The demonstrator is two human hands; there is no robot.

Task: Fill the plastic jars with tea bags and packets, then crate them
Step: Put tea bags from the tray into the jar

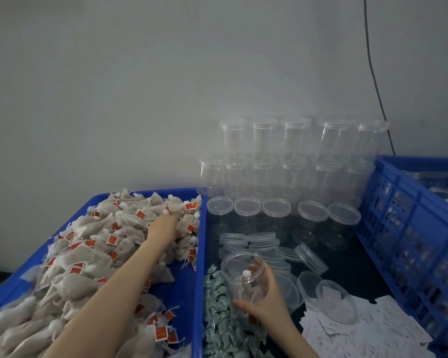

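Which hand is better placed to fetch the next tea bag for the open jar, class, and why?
The left hand. It reaches into the tea bags heaped in the blue tray, fingers among them. The right hand grips the open jar, which already holds a bag, so it is occupied.

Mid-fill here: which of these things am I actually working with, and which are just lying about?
In use:
- left hand reaching into the beige mesh tea bags with red tags in the blue plastic tray
- right hand holding the open clear plastic jar
- small green foil packets

Lying about:
- loose clear lids
- white paper slips
- black cable
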